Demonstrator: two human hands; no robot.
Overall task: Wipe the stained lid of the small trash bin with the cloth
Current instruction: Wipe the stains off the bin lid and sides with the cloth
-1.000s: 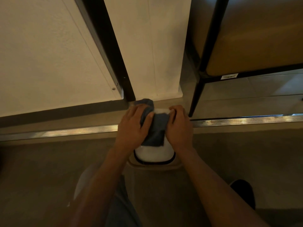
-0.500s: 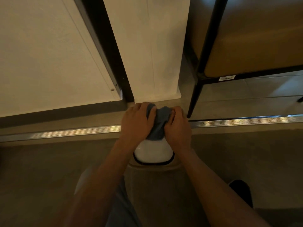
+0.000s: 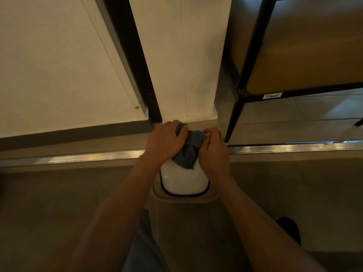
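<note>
A small beige trash bin stands on the floor below me, topped by a glossy white lid with a dark rim. A blue-grey cloth is bunched over the lid's far half. My left hand grips the cloth's left side, thumb curled over it. My right hand grips its right side, fingers curled round the fabric. The lid's far end is hidden beneath the cloth and hands. No stain shows on the bare near half.
A white wall panel and a black door frame rise just behind the bin. A black-legged chair with a tan seat stands at the right. A metal threshold strip crosses the floor. My dark shoe is at lower right.
Both hands have slid the cloth toward the lid's far end and bunched it tighter. More of the white lid's near half shows now.
</note>
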